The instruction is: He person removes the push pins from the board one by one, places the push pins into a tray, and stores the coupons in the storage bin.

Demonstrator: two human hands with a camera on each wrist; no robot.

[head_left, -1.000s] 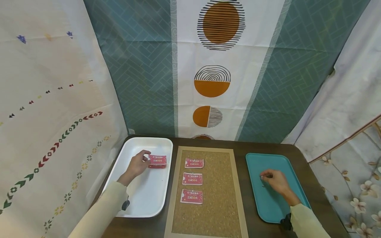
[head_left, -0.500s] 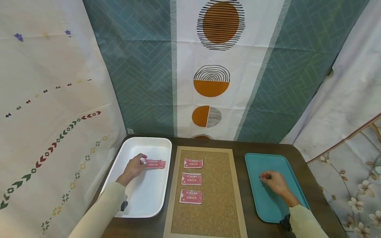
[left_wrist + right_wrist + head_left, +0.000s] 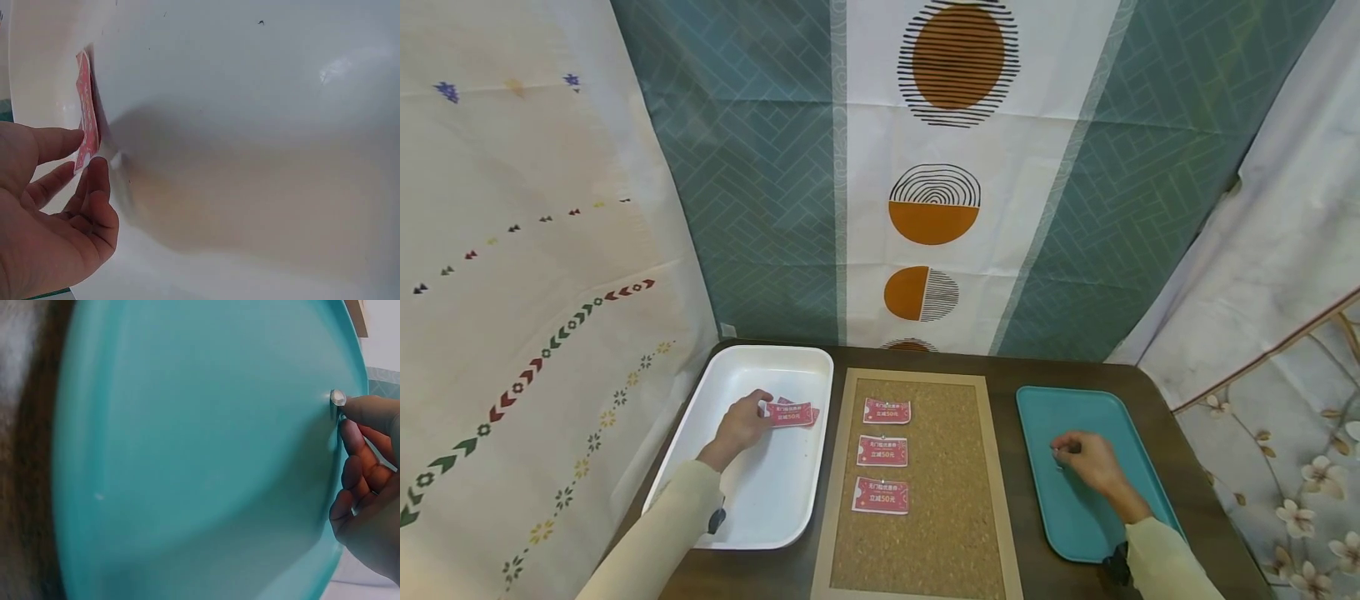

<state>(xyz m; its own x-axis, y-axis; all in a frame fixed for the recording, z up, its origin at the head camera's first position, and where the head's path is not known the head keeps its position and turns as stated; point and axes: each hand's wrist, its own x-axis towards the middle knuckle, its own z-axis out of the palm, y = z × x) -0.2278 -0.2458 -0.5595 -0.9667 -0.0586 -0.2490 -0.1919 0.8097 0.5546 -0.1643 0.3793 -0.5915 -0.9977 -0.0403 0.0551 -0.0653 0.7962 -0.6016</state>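
My left hand (image 3: 741,427) is over the white tray (image 3: 767,508) and pinches the left end of a red paper coupon (image 3: 790,415). In the left wrist view the coupon (image 3: 89,115) lies between thumb and fingertips. Another red coupon (image 3: 815,415) lies partly hidden behind it. My right hand (image 3: 1093,461) is low over the teal tray (image 3: 1097,533). Its thumb and forefinger pinch a small shiny thumbtack (image 3: 338,398), seen in the right wrist view. A tiny metallic spot shows just below those fingers in the head view.
Between the trays lies a cork board (image 3: 947,483) with a wooden frame. Three red coupons are on its left half: a top one (image 3: 887,411), a middle one (image 3: 882,451) and a lower one (image 3: 881,496). Curtains surround the dark table (image 3: 1131,379).
My left hand has drawn the coupon left and slightly down, then back a little right, baring parts of the coupon behind. The right hand has barely moved, its fingertips shifting slightly left.
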